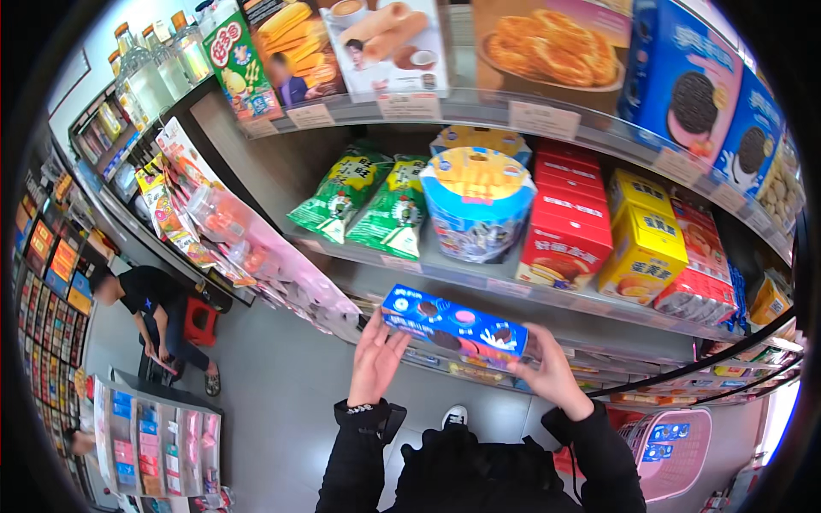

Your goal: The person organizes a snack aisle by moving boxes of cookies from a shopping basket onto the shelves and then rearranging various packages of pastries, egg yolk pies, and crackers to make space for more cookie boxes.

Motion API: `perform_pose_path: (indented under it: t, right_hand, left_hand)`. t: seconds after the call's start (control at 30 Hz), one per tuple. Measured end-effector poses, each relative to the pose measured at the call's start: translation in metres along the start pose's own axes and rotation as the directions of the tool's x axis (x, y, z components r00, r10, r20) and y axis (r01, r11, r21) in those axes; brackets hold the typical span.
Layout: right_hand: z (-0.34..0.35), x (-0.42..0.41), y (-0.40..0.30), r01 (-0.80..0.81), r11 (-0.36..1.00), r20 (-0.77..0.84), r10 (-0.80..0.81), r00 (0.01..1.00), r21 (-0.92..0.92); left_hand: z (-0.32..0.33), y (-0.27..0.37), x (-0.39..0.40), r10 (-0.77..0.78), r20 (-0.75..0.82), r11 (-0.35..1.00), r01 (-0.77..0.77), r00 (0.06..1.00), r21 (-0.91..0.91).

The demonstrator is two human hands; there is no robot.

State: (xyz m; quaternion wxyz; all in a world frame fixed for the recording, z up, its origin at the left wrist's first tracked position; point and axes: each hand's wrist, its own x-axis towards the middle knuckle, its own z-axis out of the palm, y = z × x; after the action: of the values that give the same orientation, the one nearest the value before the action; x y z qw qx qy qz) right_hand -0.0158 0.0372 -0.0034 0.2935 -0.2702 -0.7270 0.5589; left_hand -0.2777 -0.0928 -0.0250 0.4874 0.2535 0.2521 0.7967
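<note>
Both my hands hold a long blue box of sandwich cookies (457,326) in front of the shelves, its left end tilted slightly up. My left hand (377,356) supports the left end, palm up. At the other end, my right hand (548,365) grips the box with thumb and fingers. Behind it, a shelf bears green snack bags (391,199), a blue tub-shaped snack pack (478,205), red boxes (567,224) and yellow boxes (644,247). Below that lies a grey shelf board (616,320), partly hidden by the box.
A pink plastic basket (696,462) with blue packs stands at lower right. Large cookie boxes (689,96) line the upper shelf. Hanging snacks (170,205) edge the shelf's left side. A person (157,308) sits near a red stool (199,320); a display rack (160,442) stands lower left.
</note>
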Motion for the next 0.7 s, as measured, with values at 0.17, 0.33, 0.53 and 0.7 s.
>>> perform_pose_path:
  t: [0.17, 0.33, 0.53, 0.7]
  right_hand:
    - [0.039, 0.080, 0.014, 0.087, 0.996, -0.029, -0.088, 0.996, -0.013]
    - [0.070, 0.124, 0.040, 0.011, 0.972, -0.022, -0.016, 1.000, -0.233]
    - [0.104, 0.147, 0.048, -0.007, 0.976, 0.058, 0.020, 0.998, -0.217]
    - [0.121, 0.157, 0.053, 0.010, 0.980, 0.089, 0.008, 0.996, -0.199]
  left_hand:
    - [-0.023, 0.018, 0.015, 0.010, -0.150, 0.995, 0.006, 0.989, 0.104]
    - [-0.033, 0.013, 0.019, 0.135, -0.213, 0.826, 0.008, 0.968, 0.563]
    - [-0.021, 0.030, 0.046, 0.280, 0.210, -0.064, -0.200, 0.937, 0.978]
    - [-0.030, 0.021, 0.062, 0.252, 0.255, -0.333, -0.164, 0.934, 0.929]
